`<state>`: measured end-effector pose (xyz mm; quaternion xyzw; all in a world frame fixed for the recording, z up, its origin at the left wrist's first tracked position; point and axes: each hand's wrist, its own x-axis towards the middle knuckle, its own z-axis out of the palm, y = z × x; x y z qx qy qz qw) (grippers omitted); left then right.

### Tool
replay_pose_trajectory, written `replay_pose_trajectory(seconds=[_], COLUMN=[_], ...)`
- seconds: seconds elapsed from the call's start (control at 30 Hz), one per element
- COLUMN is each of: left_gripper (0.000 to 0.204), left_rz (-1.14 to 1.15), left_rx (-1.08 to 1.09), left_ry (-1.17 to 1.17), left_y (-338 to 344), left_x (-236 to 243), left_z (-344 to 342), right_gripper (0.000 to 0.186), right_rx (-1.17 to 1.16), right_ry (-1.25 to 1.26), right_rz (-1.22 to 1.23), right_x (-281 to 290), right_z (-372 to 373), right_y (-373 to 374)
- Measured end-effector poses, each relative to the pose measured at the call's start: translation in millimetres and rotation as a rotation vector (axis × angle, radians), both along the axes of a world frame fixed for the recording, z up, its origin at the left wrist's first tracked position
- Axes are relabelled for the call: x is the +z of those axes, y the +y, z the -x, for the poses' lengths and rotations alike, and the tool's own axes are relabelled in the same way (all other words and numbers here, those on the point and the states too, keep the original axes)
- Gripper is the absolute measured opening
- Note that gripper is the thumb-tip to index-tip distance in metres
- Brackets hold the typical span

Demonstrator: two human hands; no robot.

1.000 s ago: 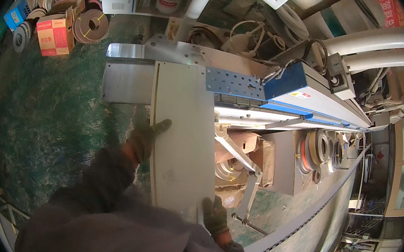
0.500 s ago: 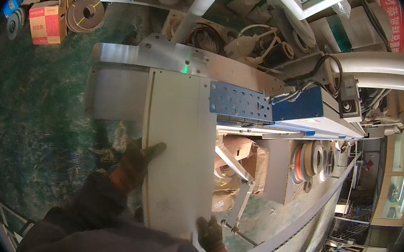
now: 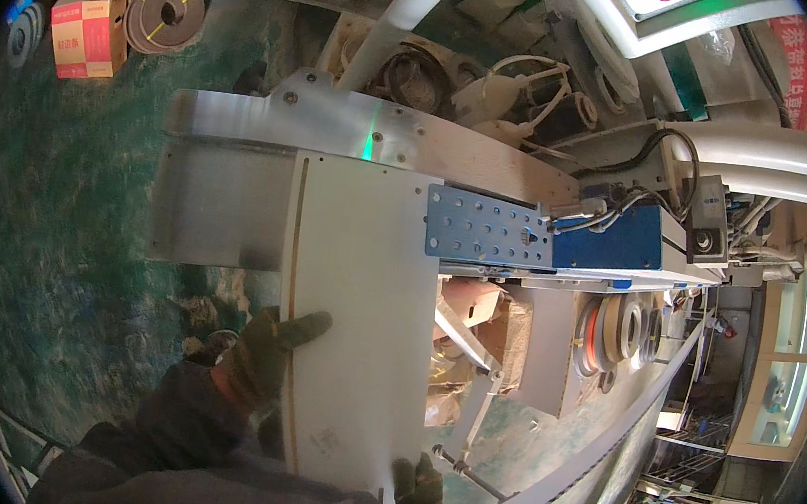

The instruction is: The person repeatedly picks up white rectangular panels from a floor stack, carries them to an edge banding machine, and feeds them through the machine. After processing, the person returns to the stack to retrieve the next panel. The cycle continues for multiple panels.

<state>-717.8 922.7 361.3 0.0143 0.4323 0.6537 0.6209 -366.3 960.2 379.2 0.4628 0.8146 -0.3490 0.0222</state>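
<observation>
A long white panel [image 3: 360, 317] with a narrow strip along its left edge lies lengthwise in front of me. Its far end meets a metal guide rail [image 3: 337, 133], and a blue perforated plate [image 3: 489, 228] sits at its far right corner. My left hand [image 3: 265, 351], in a dark glove, grips the panel's left edge with the thumb lying over the top face; the other fingers are mostly hidden. At the near right corner my right hand [image 3: 419, 491], also gloved, is closed against the panel's edge. Part of the near end is covered by my dark clothing.
A blue and white machine [image 3: 617, 238] with cables and a control box [image 3: 709, 224] extends to the right. Rolls of edge strip [image 3: 616, 328] and cardboard boxes [image 3: 509, 351] stand beneath. A red and white carton [image 3: 87, 37] and coiled rolls [image 3: 165, 16] rest on the green floor at far left.
My view has shifted slightly, so the machine and panel appear lower in the picture. Both hands keep their places on the panel's edges.
</observation>
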Motion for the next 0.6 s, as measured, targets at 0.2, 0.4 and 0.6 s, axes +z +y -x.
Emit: replay_pose_trajectory(seconds=[0.2, 0.4, 0.6], left_gripper=[0.05, 0.042, 0.04], left_rz=[-0.069, 0.028, 0.035], left_rx=[0.106, 0.019, 0.03], left_ry=[-0.012, 0.07, -0.179], left_y=[-1, 3, 4], left_x=[-23, -10, -24], left_z=[-12, -4, -4], right_gripper=[0.025, 0.034, 0.029], right_rx=[0.403, 0.018, 0.03], right_ry=[-0.055, 0.014, -0.082], right_rz=[-0.308, -0.02, 0.005], right_x=[-16, -13, -12], right_z=[-20, -14, -17], right_y=[8, 5, 5])
